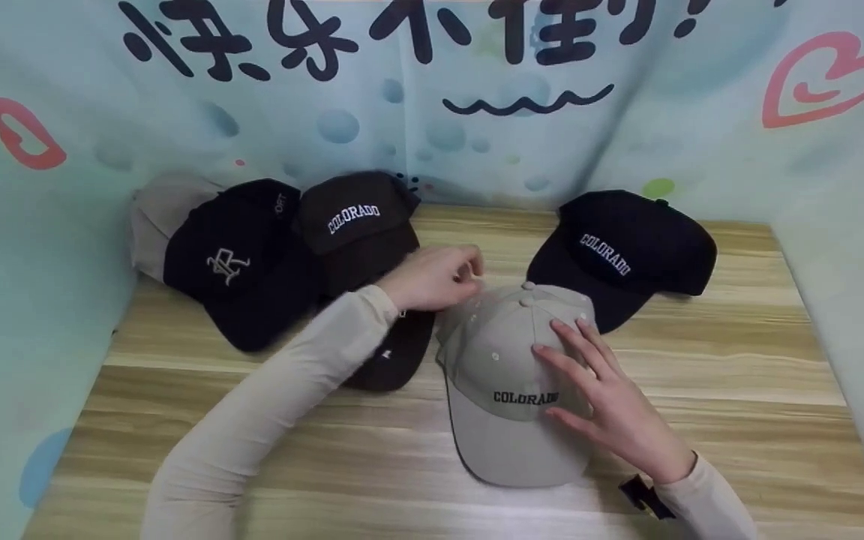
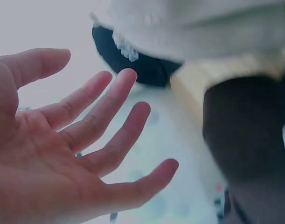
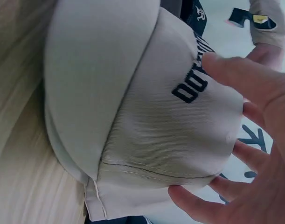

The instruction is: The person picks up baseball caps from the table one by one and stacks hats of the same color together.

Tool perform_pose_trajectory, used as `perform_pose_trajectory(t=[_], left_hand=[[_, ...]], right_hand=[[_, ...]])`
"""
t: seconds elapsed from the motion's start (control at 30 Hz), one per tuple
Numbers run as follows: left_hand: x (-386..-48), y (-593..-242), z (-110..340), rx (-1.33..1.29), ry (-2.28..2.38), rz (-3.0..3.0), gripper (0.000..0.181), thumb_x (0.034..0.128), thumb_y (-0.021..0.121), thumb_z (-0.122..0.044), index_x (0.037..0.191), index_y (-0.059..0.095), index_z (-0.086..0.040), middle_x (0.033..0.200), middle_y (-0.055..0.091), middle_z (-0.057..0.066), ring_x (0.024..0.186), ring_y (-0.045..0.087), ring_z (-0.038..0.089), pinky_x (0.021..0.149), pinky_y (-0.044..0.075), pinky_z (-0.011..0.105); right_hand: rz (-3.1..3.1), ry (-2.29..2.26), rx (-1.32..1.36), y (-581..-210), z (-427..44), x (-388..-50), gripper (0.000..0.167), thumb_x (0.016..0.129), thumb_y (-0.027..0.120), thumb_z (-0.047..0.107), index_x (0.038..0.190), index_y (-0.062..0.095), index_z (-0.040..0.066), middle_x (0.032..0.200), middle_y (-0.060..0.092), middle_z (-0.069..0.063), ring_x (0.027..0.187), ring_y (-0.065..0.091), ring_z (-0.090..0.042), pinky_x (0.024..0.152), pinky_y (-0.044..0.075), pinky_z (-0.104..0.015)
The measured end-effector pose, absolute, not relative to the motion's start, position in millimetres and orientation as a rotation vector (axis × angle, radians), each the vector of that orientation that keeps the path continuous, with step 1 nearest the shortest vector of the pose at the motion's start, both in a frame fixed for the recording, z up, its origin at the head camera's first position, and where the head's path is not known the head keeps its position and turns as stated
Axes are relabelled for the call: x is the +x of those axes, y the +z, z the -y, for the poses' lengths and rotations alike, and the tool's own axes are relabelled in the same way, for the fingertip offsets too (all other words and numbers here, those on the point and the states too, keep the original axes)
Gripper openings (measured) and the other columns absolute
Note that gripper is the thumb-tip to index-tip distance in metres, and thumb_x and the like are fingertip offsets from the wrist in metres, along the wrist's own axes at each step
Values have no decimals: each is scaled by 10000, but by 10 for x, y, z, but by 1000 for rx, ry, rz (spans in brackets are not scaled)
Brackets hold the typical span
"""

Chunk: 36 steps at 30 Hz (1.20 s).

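Observation:
A light grey cap with COLORADO lettering sits in the middle of the table, on top of another cap whose brim edge shows beneath it in the right wrist view. My right hand rests on the right side of the crown, fingers spread and thumb near the lettering. My left hand hovers left of the crown's back. Its fingers are loosely bent and hold nothing, as the left wrist view shows of the same hand.
A black COLORADO cap lies behind on the right. At the left back are a dark brown COLORADO cap, a navy cap with an R, and a beige cap. Another dark brim lies under my left forearm. A printed cloth hangs behind.

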State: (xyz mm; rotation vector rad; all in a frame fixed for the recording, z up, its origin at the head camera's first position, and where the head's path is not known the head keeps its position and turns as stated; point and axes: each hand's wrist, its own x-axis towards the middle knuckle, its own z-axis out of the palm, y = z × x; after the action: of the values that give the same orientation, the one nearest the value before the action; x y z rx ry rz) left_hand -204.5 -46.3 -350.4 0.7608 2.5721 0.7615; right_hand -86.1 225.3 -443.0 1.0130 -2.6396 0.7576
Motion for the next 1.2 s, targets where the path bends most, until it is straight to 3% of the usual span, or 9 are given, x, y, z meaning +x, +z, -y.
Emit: perform_pose_trajectory(t=[0.23, 0.57, 0.83, 1.03, 1.2], left_hand=[[-2115, -3325, 1046, 634, 856, -2711, 159, 930, 610, -146, 1026, 636, -22, 966, 676, 125, 890, 622, 264, 819, 473, 389], [-2224, -3366, 2127, 337, 808, -2870, 226, 946, 561, -157, 1060, 597, 35, 1005, 635, 222, 882, 591, 358, 799, 460, 489], [-2344, -3497, 2990, 87, 783, -2842, 356, 979, 480, -194, 1142, 533, 118, 1131, 532, 341, 1001, 505, 468, 871, 386, 573], [-2336, -3465, 3389, -89, 840, -2842, 452, 989, 434, -197, 1273, 394, 152, 1252, 410, 403, 1121, 407, 527, 919, 337, 609], [-2314, -3552, 3654, -202, 894, -2841, 629, 976, 392, -172, 1442, 132, 160, 1402, 209, 441, 1283, 232, 549, 1030, 233, 612]], right_hand=[[2648, 780, 980, -4452, -2222, -896, 822, 705, 868, 175, 1427, 476, 201, 1551, 282, -80, 1407, 194, -405, 1068, 291, -521], [2516, 901, 1066, -4472, -2364, -852, 823, 669, 842, 28, 1409, 487, 93, 1517, 321, -169, 1363, 265, -455, 1124, 205, -326], [2553, 936, 936, -4442, -2656, -792, 786, 689, 802, -22, 1401, 476, 44, 1458, 393, -185, 1318, 400, -299, 1060, 276, -202], [2577, 898, 838, -4420, -2896, -757, 731, 697, 780, -68, 1369, 506, 18, 1358, 513, -139, 1270, 446, -292, 1063, 263, -197], [2639, 902, 770, -4384, -3049, -719, 672, 701, 790, -80, 1323, 569, 48, 1301, 573, -110, 1287, 438, -184, 1044, 260, -157]])
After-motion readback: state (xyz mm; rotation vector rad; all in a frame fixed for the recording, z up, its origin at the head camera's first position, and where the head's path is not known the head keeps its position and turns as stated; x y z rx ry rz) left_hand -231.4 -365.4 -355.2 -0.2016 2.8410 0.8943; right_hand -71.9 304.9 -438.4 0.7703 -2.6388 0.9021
